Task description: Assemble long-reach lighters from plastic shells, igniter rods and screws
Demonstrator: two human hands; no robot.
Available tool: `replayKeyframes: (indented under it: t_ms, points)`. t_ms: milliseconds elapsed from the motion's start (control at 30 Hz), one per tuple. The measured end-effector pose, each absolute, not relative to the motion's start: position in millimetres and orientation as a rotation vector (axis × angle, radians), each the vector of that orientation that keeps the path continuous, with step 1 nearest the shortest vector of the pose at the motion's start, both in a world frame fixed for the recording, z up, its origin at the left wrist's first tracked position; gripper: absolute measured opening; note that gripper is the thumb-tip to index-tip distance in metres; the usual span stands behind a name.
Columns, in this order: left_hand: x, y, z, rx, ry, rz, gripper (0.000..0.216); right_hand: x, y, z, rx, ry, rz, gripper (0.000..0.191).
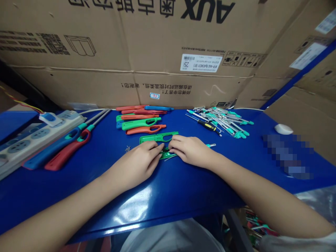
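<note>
Casings left of rods, on table

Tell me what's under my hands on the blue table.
A green lighter shell pokes out between the left hand and right hand; the rest of it is covered.

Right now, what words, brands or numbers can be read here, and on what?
"AUX": large black letters, upside down, on the cardboard box.
"25": on the white label stuck to that box; its other print too small.
Chinese print on the box, upside down: cut off or too small to read.
</note>
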State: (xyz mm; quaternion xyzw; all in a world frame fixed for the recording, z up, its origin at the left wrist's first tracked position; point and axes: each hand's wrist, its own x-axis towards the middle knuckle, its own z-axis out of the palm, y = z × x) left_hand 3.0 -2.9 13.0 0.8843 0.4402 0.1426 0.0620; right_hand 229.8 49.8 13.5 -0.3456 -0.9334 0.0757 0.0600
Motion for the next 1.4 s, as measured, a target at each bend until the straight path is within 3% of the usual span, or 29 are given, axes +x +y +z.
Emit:
replayKeyframes:
  t_ms: [800, 1167, 1400]
  points:
    - [3, -6, 23, 2.839, 1.3, 0.173, 0.028, 231, 50, 7, -0.882, -2.873, -0.012, 0.021]
    - [4, -9, 22, 2.962, 1.328, -0.011, 0.032, 235, 49, 11, -0.894, -2.766, 0.182, 0.02]
    - [5, -10, 21, 2.98, 1.304, 0.076, 0.034, 245, 46, 28, -0.841, -2.717, 0.48, 0.011]
